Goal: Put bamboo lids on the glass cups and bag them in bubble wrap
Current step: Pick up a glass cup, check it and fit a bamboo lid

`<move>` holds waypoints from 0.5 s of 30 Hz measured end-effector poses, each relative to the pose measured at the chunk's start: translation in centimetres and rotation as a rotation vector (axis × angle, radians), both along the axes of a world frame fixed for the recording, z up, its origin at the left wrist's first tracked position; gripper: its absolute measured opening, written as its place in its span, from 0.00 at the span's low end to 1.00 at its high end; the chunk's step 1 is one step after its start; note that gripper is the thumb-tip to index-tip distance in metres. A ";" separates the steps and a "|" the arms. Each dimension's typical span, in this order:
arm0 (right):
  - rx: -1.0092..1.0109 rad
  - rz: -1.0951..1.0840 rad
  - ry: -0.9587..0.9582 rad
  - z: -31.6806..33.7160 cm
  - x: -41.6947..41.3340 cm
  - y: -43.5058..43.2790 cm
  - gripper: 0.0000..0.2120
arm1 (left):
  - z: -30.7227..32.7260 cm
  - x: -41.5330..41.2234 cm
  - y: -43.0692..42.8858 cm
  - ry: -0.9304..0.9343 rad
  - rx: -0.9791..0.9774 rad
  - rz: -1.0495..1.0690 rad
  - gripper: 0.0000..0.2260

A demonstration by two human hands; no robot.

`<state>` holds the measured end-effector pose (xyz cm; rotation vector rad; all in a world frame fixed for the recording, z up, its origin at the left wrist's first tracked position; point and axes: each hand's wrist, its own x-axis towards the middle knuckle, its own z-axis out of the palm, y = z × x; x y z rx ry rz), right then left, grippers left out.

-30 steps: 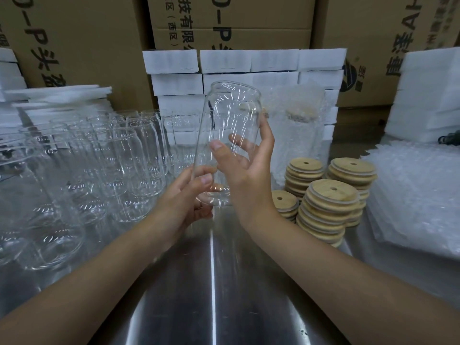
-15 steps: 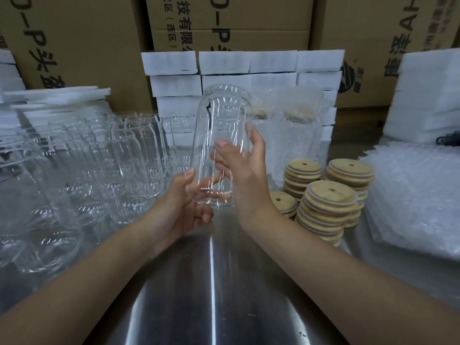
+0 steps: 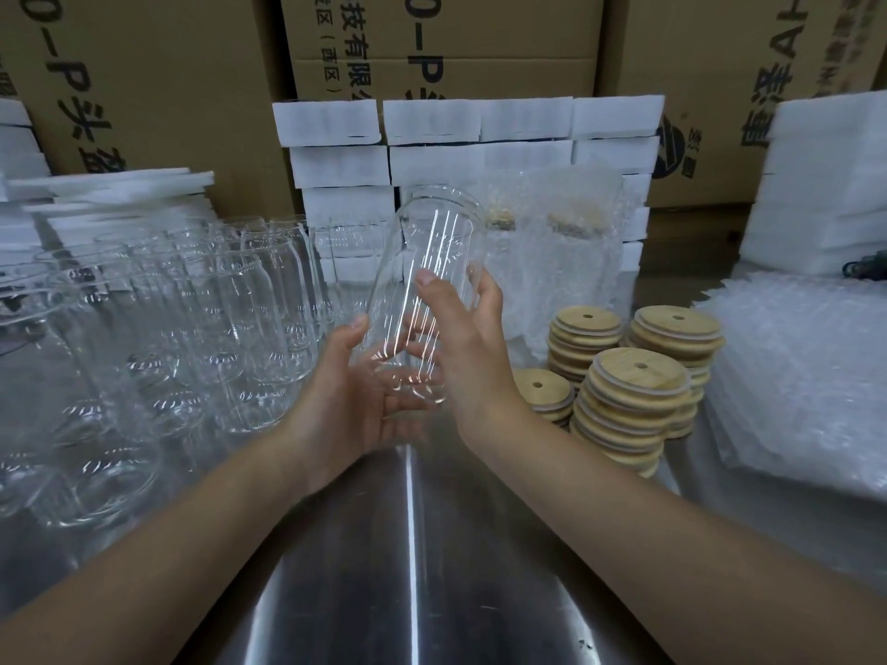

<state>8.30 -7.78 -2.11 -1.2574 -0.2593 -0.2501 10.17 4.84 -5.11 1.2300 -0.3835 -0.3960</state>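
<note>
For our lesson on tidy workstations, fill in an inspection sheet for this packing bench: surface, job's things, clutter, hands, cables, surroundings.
Surface: shiny steel table, bare at centre.
Job's things: lidless clear glass cup held up; empty glass cups left; round bamboo lids stacked right; bubble-wrap bags far right.
Clutter: nothing seen.
Hands: right hand grips cup; left hand under its base.
Cables: nothing clearly seen.
Surroundings: white foam blocks, brown cardboard cartons.
</note>
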 end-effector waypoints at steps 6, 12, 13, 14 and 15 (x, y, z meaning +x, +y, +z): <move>-0.597 -0.142 -0.121 -0.1 -0.1 -0.1 0.27 | -0.5 0.1 -0.1 -0.101 -0.008 0.201 0.38; -1.577 -0.566 -0.231 1.6 -0.7 -1.5 0.18 | -0.6 1.0 -0.2 -0.115 0.002 0.505 0.45; -1.682 -0.530 -0.158 1.8 -0.9 -1.7 0.18 | -0.6 1.1 0.0 -0.119 0.015 0.545 0.45; -1.767 -0.483 -0.058 2.0 -1.0 -1.9 0.19 | -0.6 1.2 0.1 -0.124 0.019 0.573 0.45; -1.835 -0.437 0.047 2.1 -1.2 -2.1 0.20 | -0.6 1.2 0.3 -0.126 0.016 0.589 0.45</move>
